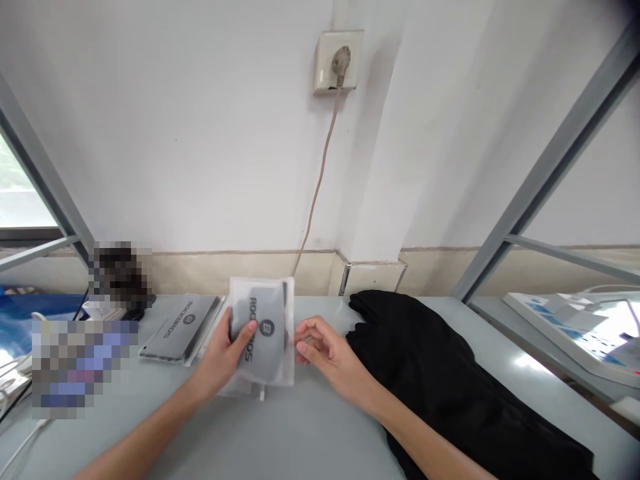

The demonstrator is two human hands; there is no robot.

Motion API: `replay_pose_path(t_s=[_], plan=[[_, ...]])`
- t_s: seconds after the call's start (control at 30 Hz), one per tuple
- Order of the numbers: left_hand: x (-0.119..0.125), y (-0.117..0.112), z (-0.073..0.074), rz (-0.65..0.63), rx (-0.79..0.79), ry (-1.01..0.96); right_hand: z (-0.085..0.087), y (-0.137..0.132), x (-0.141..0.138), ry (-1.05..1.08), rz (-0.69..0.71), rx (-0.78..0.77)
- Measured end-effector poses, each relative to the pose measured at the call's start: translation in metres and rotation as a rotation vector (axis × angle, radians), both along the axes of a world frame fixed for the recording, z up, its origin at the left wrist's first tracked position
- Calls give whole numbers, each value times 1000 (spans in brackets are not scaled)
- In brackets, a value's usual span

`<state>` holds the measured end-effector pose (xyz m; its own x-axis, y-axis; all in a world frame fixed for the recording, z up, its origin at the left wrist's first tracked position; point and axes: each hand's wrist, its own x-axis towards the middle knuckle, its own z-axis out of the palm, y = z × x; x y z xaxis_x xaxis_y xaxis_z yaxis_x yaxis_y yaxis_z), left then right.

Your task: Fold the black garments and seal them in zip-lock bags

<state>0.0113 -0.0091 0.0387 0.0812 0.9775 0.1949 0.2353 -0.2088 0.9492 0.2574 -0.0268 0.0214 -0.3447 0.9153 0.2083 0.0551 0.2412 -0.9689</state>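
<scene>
My left hand grips a clear plastic pouch that holds a folded dark grey item printed with a logo and lettering. The pouch is raised slightly off the pale table, its top edge tilted toward the wall. My right hand hovers at the pouch's right edge with fingers loosely curled, fingertips close to or touching the plastic. It holds nothing I can make out. A second flat pouch of the same kind lies on the table just left of my left hand.
A pile of black fabric spreads over the table's right half. A beige cable runs down from a wall socket. Metal frame bars stand at both sides. White trays sit far right, cables and clutter far left.
</scene>
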Motion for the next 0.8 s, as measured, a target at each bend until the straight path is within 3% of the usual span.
replay_pose_path(t_s=[0.17, 0.33, 0.53, 0.8], plan=[[-62, 44, 22, 355, 220, 336, -2, 7, 8, -123, -237, 69], [-112, 66, 34, 447, 223, 465, -8, 13, 11, -155, -316, 74], [-109, 64, 33, 349, 223, 319, -12, 14, 11, -219, -324, 31], [-102, 61, 31, 376, 224, 353, -11, 15, 11, -269, -328, 17]])
